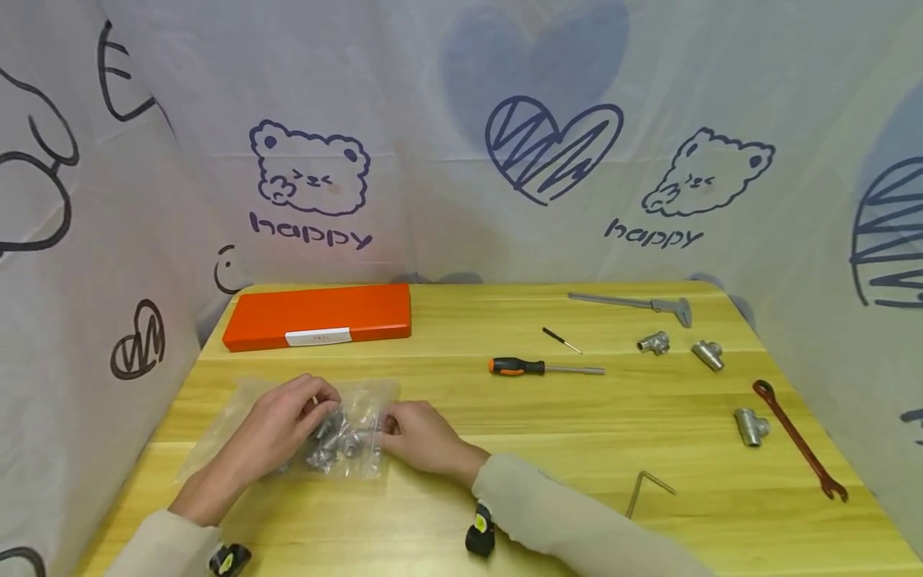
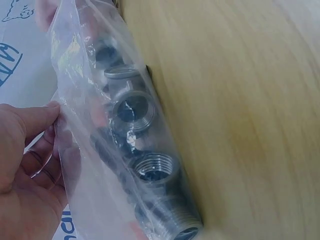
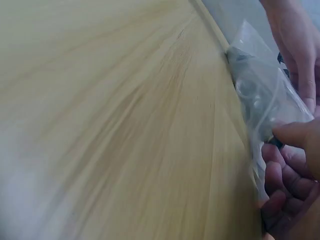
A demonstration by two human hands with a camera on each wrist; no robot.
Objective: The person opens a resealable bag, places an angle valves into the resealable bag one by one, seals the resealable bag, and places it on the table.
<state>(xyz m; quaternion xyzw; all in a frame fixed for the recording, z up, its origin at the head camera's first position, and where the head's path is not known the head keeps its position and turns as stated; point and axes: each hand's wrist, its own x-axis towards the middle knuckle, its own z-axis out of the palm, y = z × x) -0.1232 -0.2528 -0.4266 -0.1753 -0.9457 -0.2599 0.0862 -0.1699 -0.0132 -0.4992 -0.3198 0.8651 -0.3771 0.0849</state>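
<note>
In the head view, a clear plastic bag (image 1: 369,393) of metal fittings (image 1: 324,457) lies on the wooden table (image 1: 541,433), between the person's 2 hands. The left hand (image 1: 281,417) rests at the bag from its left side, fingers curled over the film, and the right hand (image 1: 421,437) grips at the bag's right end. Beyond the bag lies an orange box (image 1: 317,312) with a white label. To the right of the bag and farther back are a black-and-orange screwdriver (image 1: 530,367), a thin black driver (image 1: 554,335), a caliper (image 1: 649,304) and 2 loose fittings (image 1: 654,344) (image 1: 708,355). Well to the bag's right, a 3rd fitting (image 1: 751,427) sits near a reddish wrench (image 1: 800,441); a hex key (image 1: 637,493) lies right of the bag and nearer the person.

In the left wrist view, the left thumb and index finger are together, pinching the bag's film; threaded openings of several fittings show through it.

In the right wrist view, the right thumb and fingers close together at the bag's edge. Something small and dark shows between them, too little visible to identify. The other hand is just beside the bag.
</note>
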